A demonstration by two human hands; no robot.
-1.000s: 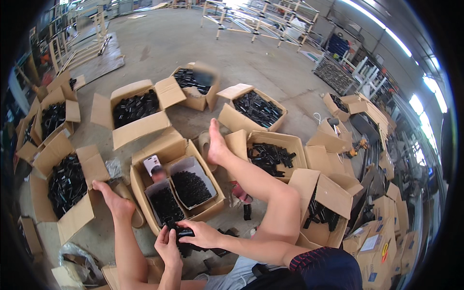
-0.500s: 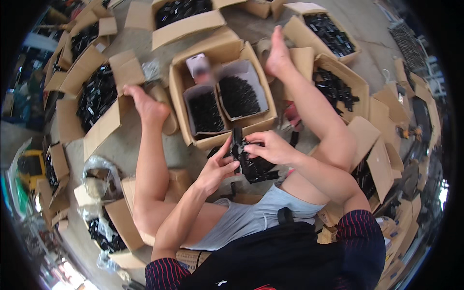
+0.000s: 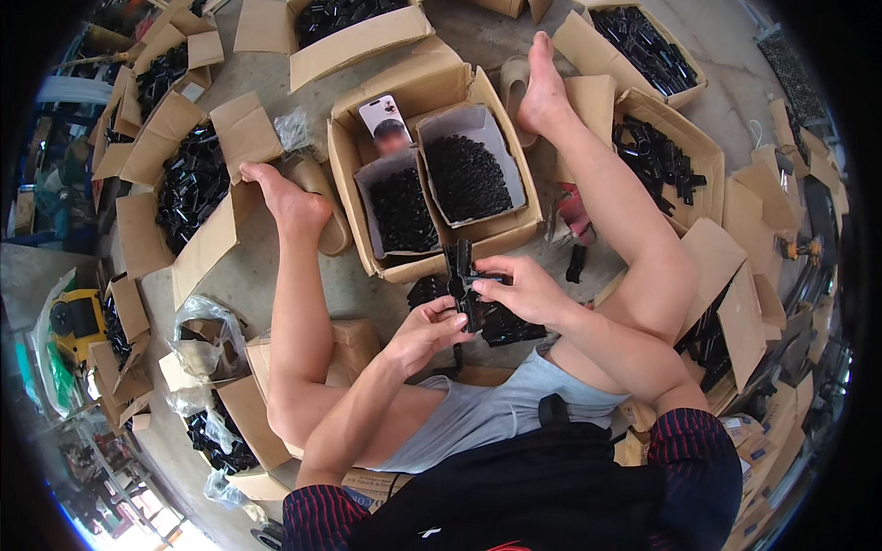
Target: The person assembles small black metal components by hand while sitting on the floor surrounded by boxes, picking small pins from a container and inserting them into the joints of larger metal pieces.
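Cardboard dominates my feed: far to the left of my left hand, an open carton [image 3: 188,188] lies full of black plastic parts, with a crumpled clear plastic bag [image 3: 207,326] nearer on the concrete floor [image 3: 358,294]. My left foot [image 3: 287,197] rests between that carton and a tan slipper [image 3: 322,207].

My left hand [image 3: 424,332] sits low, its grip closed from below on the black cross-shaped plastic part [image 3: 459,275], fingertips pinching the lower arm of the piece. The part stands upright between both hands, just in front of the near wall of the central cardboard box [image 3: 432,101]. My right hand [image 3: 522,289] meets it from the right, its grip clamped on the side arm, fingers curled over it.

Just beyond both hands, inside that box, two grey trays [image 3: 432,179] hold small black pieces, and a phone [image 3: 386,119] leans at the back wall. Under my right hand a heap of black parts [image 3: 501,323] lies on the floor. Further right, past my right leg [image 3: 625,220], another carton [image 3: 666,151] holds larger black fittings.
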